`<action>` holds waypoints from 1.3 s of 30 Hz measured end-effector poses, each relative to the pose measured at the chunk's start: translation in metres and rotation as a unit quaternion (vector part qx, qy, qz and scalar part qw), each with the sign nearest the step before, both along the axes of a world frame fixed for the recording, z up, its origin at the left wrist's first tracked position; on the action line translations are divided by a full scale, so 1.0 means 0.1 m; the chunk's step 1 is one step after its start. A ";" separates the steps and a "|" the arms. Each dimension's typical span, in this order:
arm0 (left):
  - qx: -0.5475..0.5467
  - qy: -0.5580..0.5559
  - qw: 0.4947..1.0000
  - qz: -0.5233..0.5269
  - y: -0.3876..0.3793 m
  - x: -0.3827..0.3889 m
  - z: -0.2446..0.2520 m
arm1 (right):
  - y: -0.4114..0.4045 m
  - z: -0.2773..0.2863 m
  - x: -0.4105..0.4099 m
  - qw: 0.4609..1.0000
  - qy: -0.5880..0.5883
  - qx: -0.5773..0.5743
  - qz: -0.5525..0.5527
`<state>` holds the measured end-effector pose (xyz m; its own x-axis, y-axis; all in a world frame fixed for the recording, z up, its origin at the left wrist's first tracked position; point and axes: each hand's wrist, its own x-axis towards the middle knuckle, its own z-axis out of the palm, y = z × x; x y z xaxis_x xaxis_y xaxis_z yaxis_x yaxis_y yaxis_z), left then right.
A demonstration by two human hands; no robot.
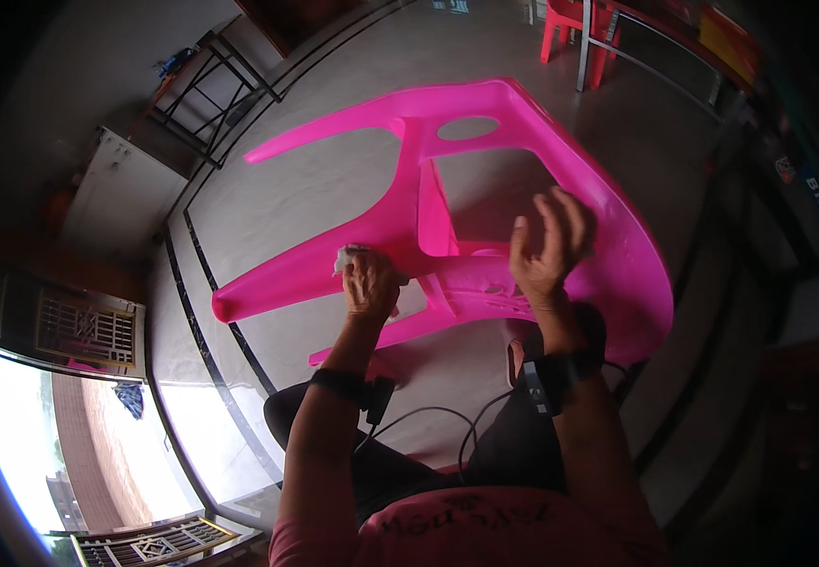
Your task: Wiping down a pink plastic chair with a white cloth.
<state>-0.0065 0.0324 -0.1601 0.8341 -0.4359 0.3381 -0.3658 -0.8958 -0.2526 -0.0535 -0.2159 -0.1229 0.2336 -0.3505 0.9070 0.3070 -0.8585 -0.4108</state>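
Observation:
A bright pink plastic armchair point(395, 191) lies tipped over on the floor in front of my knees, its legs pointing left. My left hand point(372, 285) grips a pale crumpled cloth point(347, 258) and presses it against the upper end of one chair leg. Above the chair's right part, near the opening under the armrest, my right hand point(552, 241) is raised with its fingers apart and curled. Nothing shows in it. Whether its edge touches the plastic I cannot tell.
Black straps with cabled devices point(379, 398) circle both wrists, and a loose cable point(429, 409) hangs over my lap. A metal-framed table point(583, 46) and a red plastic chair point(557, 28) stand at the upper right. A white cabinet point(122, 195) is at left, beside a black-framed table point(204, 106).

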 end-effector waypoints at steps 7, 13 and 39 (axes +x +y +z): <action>-0.006 0.032 0.999 0.038 0.39 0.03 -0.18 | -0.14 0.23 0.03 0.974 0.114 0.024 -0.194; -0.023 -0.045 0.998 0.032 0.62 0.01 -0.39 | -0.02 0.03 0.18 0.946 0.272 -0.013 -0.174; -0.316 0.066 0.943 0.080 0.00 -0.61 -0.57 | -0.03 0.02 0.27 0.928 0.366 -0.028 -0.059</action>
